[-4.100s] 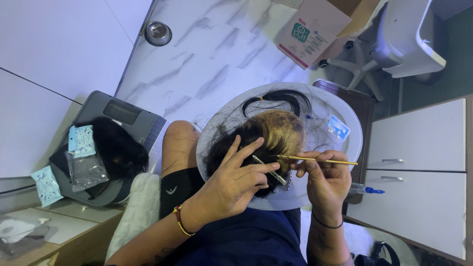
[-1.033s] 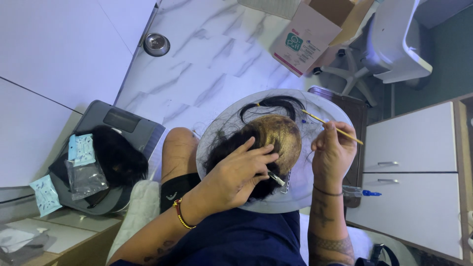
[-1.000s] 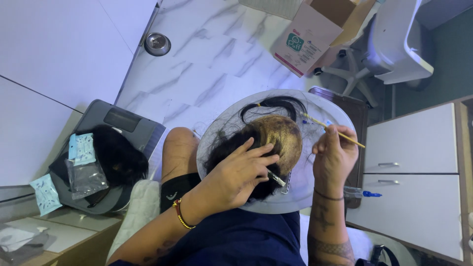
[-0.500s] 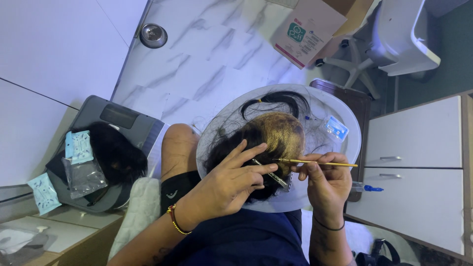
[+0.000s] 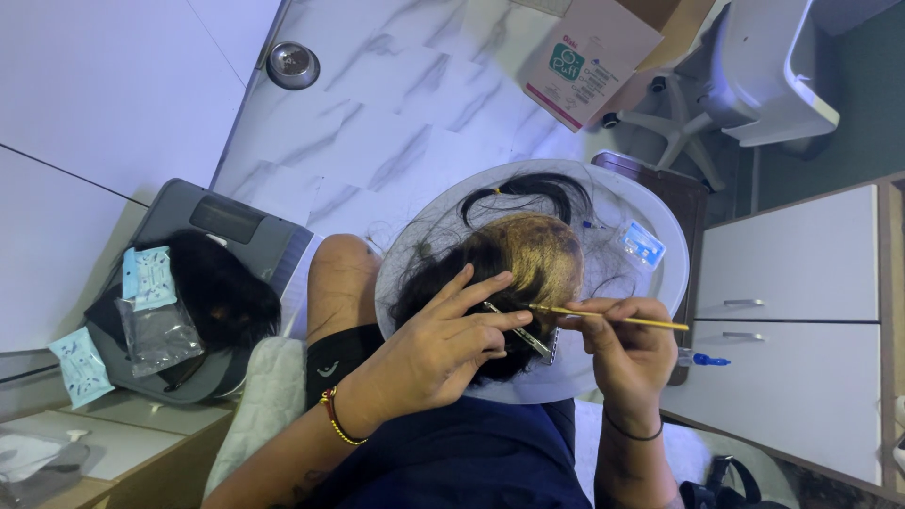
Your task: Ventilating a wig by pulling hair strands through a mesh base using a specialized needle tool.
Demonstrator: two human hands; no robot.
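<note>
wig (image 5: pixel 528 259) sits on a rounded form in the middle of a white round tray (image 5: pixel 660 292) resting on the person's lap, its tan lace cap showing on top with dark hair spilling toward the near side and a loose dark strand curled at the far rim. it looks light, soft and floppy; the lace seems thin and likely to tear or stretch if tugged, so a flat, spread hold on the hair beside the working spot looks safer than any pinch on the mesh.

left hand (image 5: pixel 443 344) lies open over the dark hair, fingers spread and pressing it down, with a slim metal clip (image 5: pixel 520 332) just at its fingertips. right hand (image 5: pixel 622 344) is pinched around a thin yellow-handled tool (image 5: pixel 613 318), held like a pen near its front third, its fine tip touching the cap's edge. the tool looks stiff, light and easily bent at the tip.

a small clear blue-lidded box (image 5: pixel 641 243) lies on the tray's right side. a second dark hairpiece (image 5: pixel 222 297) rests on a grey case to the left, well apart.
</note>
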